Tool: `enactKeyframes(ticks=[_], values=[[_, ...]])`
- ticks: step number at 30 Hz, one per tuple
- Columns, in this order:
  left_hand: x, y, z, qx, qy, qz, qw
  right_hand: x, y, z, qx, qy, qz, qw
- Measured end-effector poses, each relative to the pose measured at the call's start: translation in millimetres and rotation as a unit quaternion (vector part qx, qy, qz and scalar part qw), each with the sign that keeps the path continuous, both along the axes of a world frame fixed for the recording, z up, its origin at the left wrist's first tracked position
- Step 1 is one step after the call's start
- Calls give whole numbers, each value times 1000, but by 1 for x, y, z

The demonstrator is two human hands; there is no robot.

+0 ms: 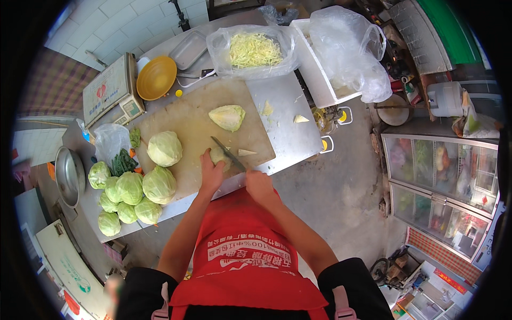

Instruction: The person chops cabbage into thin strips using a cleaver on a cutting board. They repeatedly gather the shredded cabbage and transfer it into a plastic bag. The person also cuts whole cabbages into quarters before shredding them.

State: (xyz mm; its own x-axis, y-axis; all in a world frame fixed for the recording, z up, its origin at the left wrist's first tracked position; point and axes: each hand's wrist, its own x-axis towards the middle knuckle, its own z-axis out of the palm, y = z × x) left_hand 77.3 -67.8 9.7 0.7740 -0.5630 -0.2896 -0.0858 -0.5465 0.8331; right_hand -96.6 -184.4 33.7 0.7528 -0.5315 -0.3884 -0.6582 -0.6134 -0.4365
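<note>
My left hand [212,170] holds a piece of cabbage [219,156] down near the front edge of a worn cutting board [192,120]. In my right hand [258,184] is the handle of a kitchen knife [230,154], its dark blade lying across the cabbage piece. How deep the blade sits cannot be told. A thin pale wedge of cabbage core [246,152] lies just right of the blade. Farther back on the board rests a cut cabbage portion [228,117]. A whole cabbage [165,149] stands on the board's left part, another [159,185] at its left edge.
Several cabbages [130,188] crowd the steel table's left end, beside a metal basin [70,177]. A scale [112,92] and a yellow bowl [156,77] stand behind the board. Shredded cabbage [256,51] fills a plastic bag at the back, near a white foam box [316,68].
</note>
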Motion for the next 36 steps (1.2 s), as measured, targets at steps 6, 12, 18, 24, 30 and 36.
enactKeyframes(ticks=[6, 12, 18, 24, 30, 36], values=[[30, 43, 4, -102, 215, 109, 965, -65, -57, 27, -41, 28, -81, 995], [71, 47, 11, 98, 5, -31, 995, -85, -70, 48, -94, -42, -98, 990], [96, -42, 23, 128, -267, -132, 946, -45, -63, 55, -63, -23, -135, 989], [117, -114, -4, -87, 149, 24, 985, 13, -83, 45, -60, -40, -131, 989], [58, -149, 30, -35, -85, -18, 996, 26, -71, 50, -75, -41, -129, 988], [55, -159, 22, -46, -222, -21, 974, 39, -78, 71, -24, -77, -128, 989]])
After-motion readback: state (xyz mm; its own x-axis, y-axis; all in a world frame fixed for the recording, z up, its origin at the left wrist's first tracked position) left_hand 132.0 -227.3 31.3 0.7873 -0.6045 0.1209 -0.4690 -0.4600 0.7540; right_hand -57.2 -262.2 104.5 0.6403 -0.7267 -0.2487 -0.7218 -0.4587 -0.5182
